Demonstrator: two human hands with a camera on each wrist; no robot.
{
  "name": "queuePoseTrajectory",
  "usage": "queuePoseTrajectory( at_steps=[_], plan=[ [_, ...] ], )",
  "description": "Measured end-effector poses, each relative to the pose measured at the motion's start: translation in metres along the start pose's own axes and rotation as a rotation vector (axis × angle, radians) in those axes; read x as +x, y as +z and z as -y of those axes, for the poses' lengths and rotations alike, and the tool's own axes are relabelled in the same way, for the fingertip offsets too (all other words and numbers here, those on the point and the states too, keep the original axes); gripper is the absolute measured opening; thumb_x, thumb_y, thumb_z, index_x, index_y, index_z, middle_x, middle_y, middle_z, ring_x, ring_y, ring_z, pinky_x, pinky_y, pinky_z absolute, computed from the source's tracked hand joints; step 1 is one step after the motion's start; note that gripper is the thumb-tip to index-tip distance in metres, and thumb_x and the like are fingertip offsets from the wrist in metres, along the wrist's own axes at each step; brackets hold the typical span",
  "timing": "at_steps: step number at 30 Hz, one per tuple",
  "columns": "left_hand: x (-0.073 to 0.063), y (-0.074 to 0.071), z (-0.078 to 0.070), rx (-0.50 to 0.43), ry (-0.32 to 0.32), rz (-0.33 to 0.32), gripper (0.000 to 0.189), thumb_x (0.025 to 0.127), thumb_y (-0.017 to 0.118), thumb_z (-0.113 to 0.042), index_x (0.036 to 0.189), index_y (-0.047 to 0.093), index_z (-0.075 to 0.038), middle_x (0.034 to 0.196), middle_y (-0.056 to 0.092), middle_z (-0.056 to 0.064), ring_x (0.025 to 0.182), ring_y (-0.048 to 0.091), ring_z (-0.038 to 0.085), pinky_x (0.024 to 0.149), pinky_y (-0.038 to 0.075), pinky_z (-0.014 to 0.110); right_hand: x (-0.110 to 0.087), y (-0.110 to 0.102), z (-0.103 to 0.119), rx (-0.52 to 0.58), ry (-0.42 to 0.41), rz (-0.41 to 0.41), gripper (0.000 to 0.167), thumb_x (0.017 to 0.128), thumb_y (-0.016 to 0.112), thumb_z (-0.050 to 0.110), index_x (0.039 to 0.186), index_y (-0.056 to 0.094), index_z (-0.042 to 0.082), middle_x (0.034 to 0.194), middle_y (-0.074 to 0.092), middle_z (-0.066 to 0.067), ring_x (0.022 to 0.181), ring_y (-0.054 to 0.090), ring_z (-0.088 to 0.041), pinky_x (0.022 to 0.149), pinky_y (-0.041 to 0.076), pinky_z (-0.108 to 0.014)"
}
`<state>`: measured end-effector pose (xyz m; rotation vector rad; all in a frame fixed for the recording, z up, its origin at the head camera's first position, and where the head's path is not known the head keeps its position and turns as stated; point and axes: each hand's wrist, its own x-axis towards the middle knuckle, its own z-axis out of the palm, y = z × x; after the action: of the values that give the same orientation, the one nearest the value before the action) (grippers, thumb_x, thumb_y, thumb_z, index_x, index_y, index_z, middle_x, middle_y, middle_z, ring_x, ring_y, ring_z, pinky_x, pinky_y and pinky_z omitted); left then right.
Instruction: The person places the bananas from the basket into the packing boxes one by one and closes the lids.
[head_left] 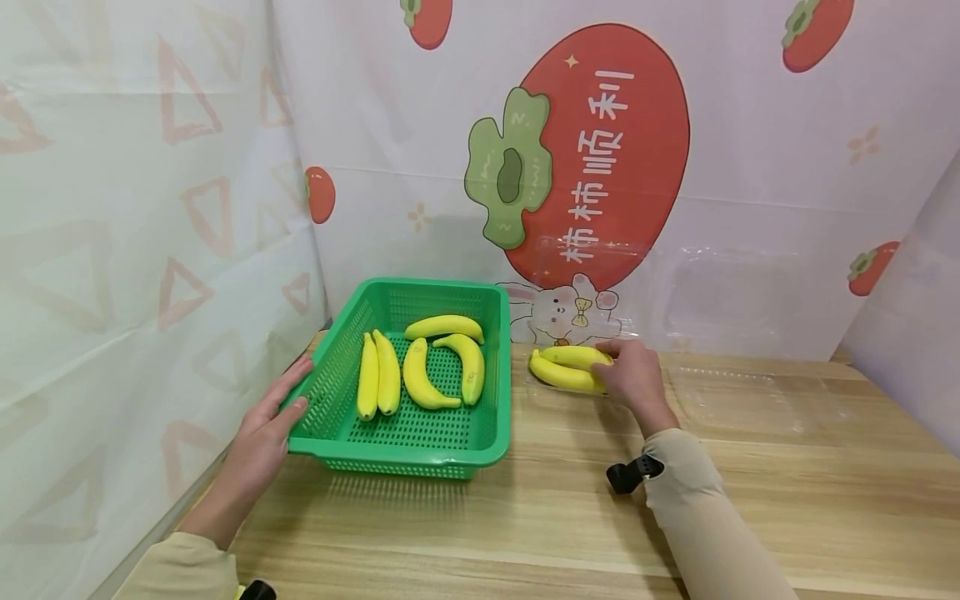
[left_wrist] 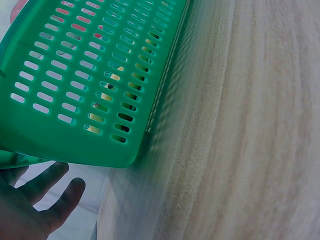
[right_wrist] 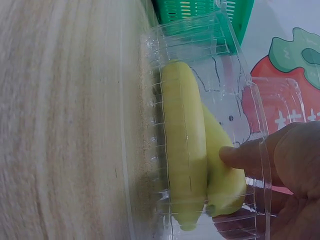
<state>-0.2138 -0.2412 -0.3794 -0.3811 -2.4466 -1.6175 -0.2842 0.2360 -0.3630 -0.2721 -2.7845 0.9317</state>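
Note:
My left hand (head_left: 258,437) rests at the left rim of the green plastic basket (head_left: 420,457), its fingers spread and fairly straight just under the rim in the left wrist view. Inside the basket lie several yellow bananas (head_left: 423,375). My right hand (head_left: 633,375) reaches into a clear plastic clamshell box (right_wrist: 192,37) to the right of the basket. Two bananas lie side by side there. The right thumb and fingers pinch the end of the rear banana (right_wrist: 222,172); the front banana (right_wrist: 184,135) lies beside it along the box's near wall.
A second clear clamshell box (head_left: 735,400) stands open farther right, its lid (head_left: 738,292) raised against the printed cloth backdrop (head_left: 787,183). Beneath everything is a wood-grain table (head_left: 525,517). A pale cloth wall (head_left: 112,292) runs close along the left side.

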Motion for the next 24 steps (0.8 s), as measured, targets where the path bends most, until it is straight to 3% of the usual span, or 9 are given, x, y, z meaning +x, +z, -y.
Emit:
queuePoseTrajectory(
  at_steps=[14,24],
  plan=[
    [0.0003,0.0003,0.0008,-0.008,0.008,-0.002,0.053,0.116,0.039,-0.018,0.167,0.031,-0.006,0.178,0.018,0.013,0.164,0.011,0.027,0.103,0.018,-0.006,0.0008,-0.0015,-0.0020,-0.046,-0.014,-0.016,0.044,0.099,0.065,0.010,0.142,0.066,0.000,0.146,0.064,-0.025,0.133,0.057,-0.044,0.106,0.049,-0.053],
    [-0.0004,0.0006,0.0014,-0.027,0.023,-0.001,0.053,0.116,0.039,-0.017,0.167,0.031,-0.005,0.178,0.019,0.015,0.164,0.011,0.032,0.104,0.019,-0.006,0.0009,-0.0028,-0.0033,-0.042,-0.016,-0.010,0.045,0.100,0.065,0.011,0.143,0.064,-0.002,0.146,0.064,-0.025,0.140,0.054,-0.046,0.113,0.047,-0.056]
  ],
)
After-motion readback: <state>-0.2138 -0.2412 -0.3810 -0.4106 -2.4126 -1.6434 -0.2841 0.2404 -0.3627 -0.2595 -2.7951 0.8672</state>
